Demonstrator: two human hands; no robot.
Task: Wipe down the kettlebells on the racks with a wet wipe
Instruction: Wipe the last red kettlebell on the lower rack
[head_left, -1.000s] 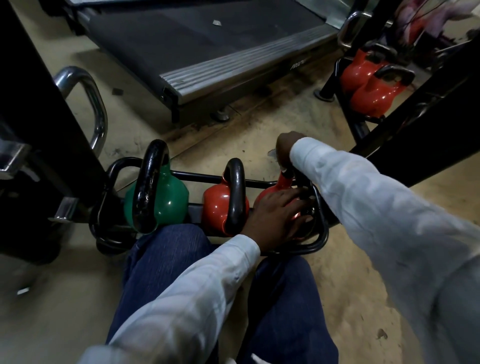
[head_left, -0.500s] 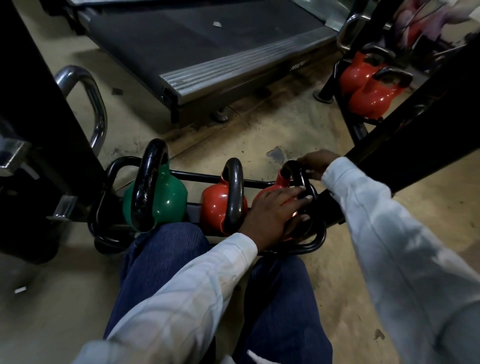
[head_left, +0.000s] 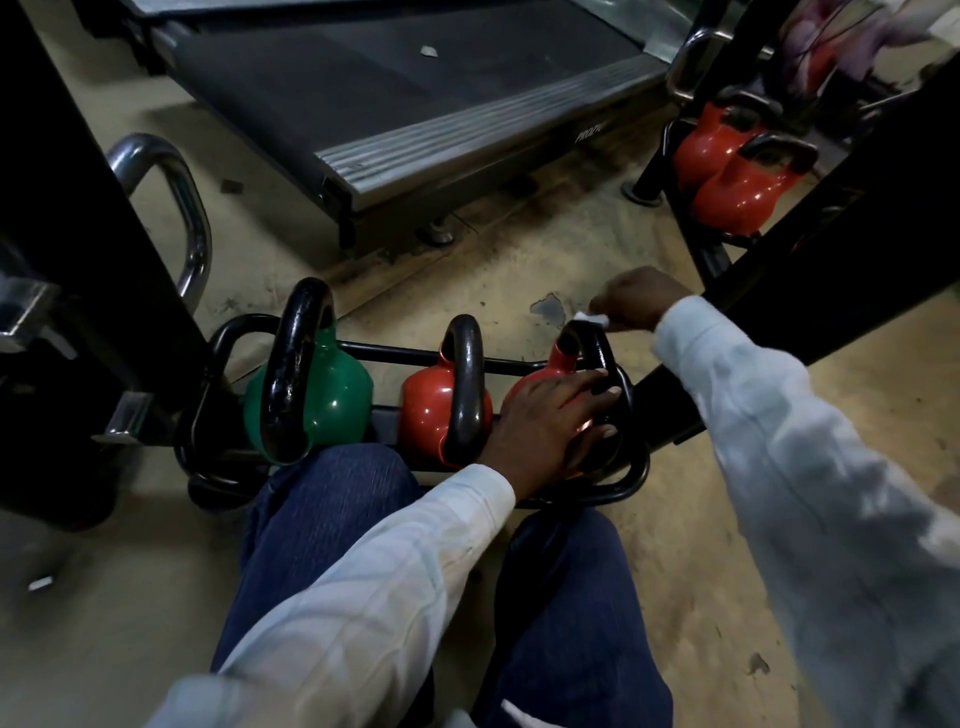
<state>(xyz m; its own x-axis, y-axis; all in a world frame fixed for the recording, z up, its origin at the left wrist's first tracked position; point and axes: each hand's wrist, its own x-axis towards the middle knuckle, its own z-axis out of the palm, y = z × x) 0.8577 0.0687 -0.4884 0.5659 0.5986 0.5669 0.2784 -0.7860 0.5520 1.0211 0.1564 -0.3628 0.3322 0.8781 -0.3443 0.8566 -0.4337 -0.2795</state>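
A low black rack (head_left: 636, 480) on the floor holds three kettlebells with black handles: a green one (head_left: 332, 400) at the left, a red one (head_left: 426, 410) in the middle and a red one (head_left: 540, 382) at the right. My left hand (head_left: 550, 421) lies flat on the right red kettlebell, fingers spread over its body and handle. My right hand (head_left: 636, 299) pinches a small white wet wipe (head_left: 589, 318) against the top of that kettlebell's handle (head_left: 597, 345).
Two more red kettlebells (head_left: 737, 182) sit on a second black rack at the upper right. A treadmill deck (head_left: 415, 104) lies beyond the rack. A chrome handle (head_left: 182, 208) and black machine frame stand at the left. My knees in blue jeans are just before the rack.
My right hand has moved from the left side of the handle over to its right side, wiping along the top. The left hand stays on the kettlebell.
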